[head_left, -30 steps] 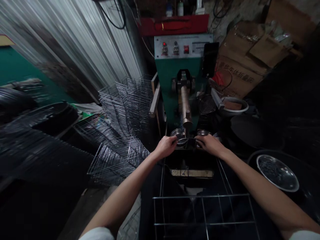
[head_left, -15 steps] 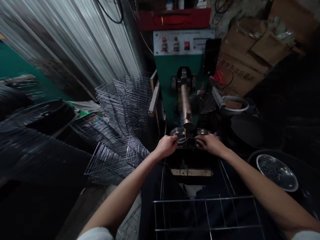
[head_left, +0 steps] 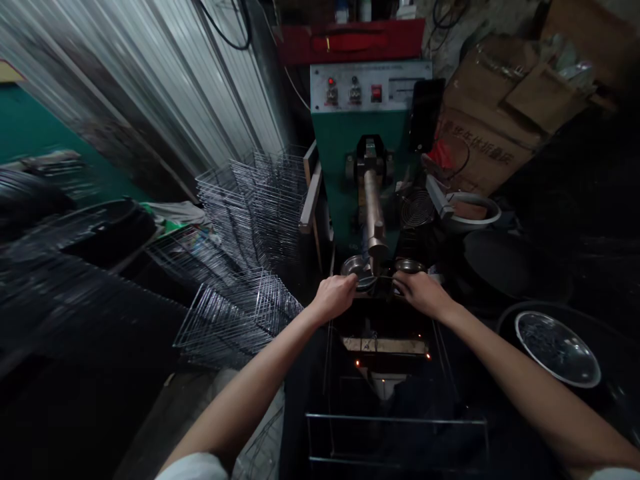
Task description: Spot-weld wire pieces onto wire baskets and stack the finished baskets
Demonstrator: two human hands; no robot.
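A wire rack of thin metal rods stretches from the green spot welding machine back over my lap. My left hand is closed on its far end, just left of the welder's metal electrode. On the other side, my right hand pinches the same far end. The electrode tip comes down between my two hands, close to the rod they hold; exact contact is too dark to see. Small orange sparks glow below. Small round metal dishes sit just behind my fingers.
Stacks of wire racks stand at the left, beside a corrugated metal sheet. To the right lie a shiny bowl of small metal pieces, a pale bucket and cardboard boxes. A phone hangs on the machine.
Orange sparks have appeared below the electrode. The near end of the wire rack looks different, with fewer cross rods showing. Both hands stay at the electrode, and the view has shifted slightly.
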